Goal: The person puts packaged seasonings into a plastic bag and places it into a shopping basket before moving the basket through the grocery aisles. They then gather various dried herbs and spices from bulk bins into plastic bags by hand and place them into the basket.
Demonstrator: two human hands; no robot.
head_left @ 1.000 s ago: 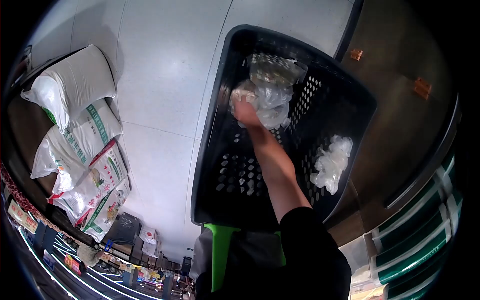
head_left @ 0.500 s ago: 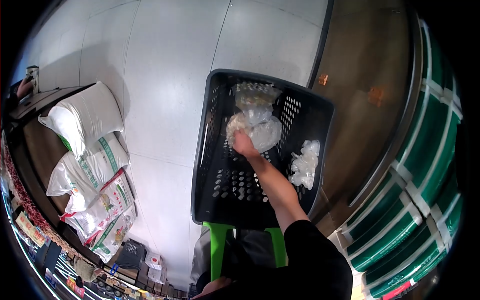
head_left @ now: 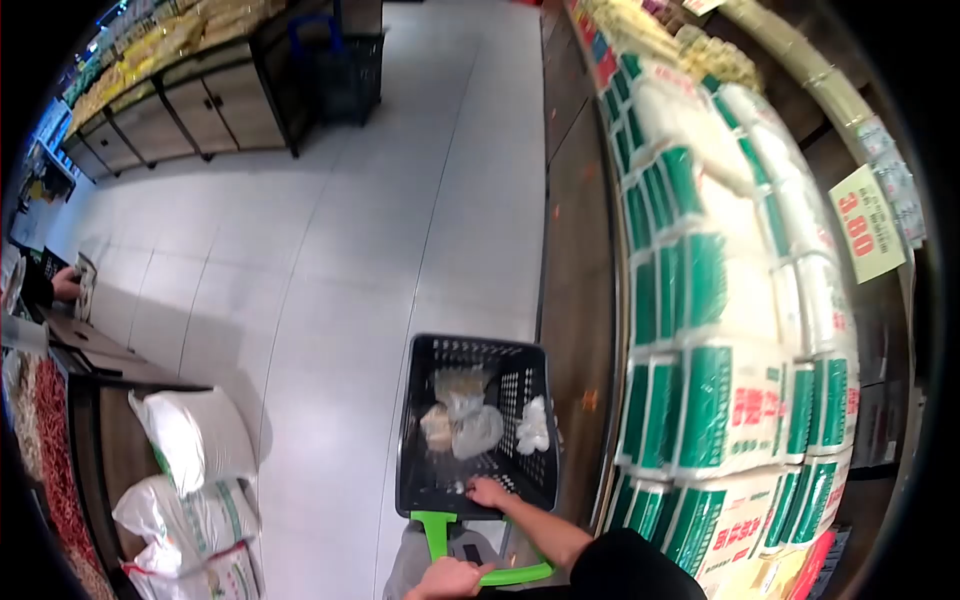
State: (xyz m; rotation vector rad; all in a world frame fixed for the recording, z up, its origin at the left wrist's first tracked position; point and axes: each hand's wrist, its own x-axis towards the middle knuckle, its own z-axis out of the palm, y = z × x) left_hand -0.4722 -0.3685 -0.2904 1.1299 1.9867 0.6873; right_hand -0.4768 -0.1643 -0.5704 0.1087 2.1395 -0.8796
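Below me is a black shopping basket [head_left: 408, 430] with perforated walls and a green handle [head_left: 520, 575]. My left hand [head_left: 448, 578] is closed round the left part of that handle. Just inside the basket's near edge is my right hand [head_left: 488, 491], its fingers loosely apart with nothing visible in them. Farther in lie a clear bag with a pale tan item [head_left: 437, 428], a clear plastic bag [head_left: 478, 432] and a flat packet [head_left: 460, 384]. A crumpled white plastic bag [head_left: 533, 427] rests by the right wall.
Stacked green-and-white sacks [head_left: 735, 400] line the right side, with a price sign [head_left: 866, 222] beyond. White sacks [head_left: 200, 440] lie at left. Another person's hand [head_left: 66, 284] shows at the far left. A dark basket [head_left: 345, 75] stands ahead on the tiled floor [head_left: 370, 200].
My right hand has let go of the tan bag and drawn back to the basket's near edge. My view has tilted up, and my left hand now shows on the handle.
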